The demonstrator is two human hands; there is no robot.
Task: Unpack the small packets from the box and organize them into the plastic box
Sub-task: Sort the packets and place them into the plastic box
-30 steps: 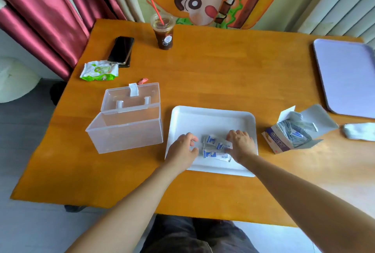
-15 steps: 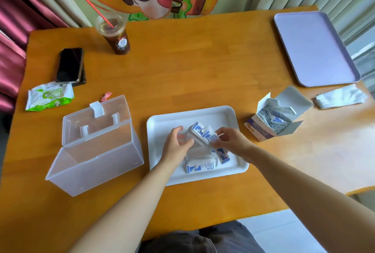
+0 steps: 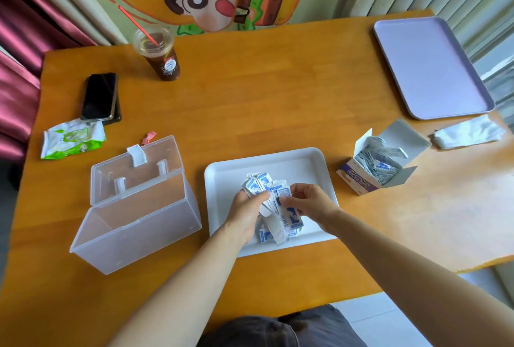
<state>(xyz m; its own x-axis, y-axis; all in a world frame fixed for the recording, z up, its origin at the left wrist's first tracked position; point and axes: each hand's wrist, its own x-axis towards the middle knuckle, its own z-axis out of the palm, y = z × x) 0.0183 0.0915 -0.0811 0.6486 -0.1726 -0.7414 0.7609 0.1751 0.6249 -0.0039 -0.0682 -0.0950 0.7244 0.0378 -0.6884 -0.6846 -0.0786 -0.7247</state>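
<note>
A stack of small white-and-blue packets (image 3: 271, 193) stands on edge above the white tray (image 3: 306, 163). My left hand (image 3: 246, 211) grips the stack from the left and my right hand (image 3: 308, 202) pinches it from the right. A few more packets (image 3: 290, 232) lie flat on the tray under the hands. The clear plastic box (image 3: 139, 224) sits to the left with its lid open and nothing visible inside. The open cardboard box (image 3: 375, 171) to the right holds several more packets.
On the wooden table (image 3: 278, 96) stand an iced drink with a red straw (image 3: 162, 58), a black phone (image 3: 100, 96), a green-and-white wrapper (image 3: 72, 139), a small red scrap (image 3: 148, 137), a lilac tray (image 3: 428, 68) and a white cloth (image 3: 470, 132).
Both hands have gathered the flat packets on the tray into a bundle and lifted it on edge. The camera has shifted, so the plastic box looks nearer.
</note>
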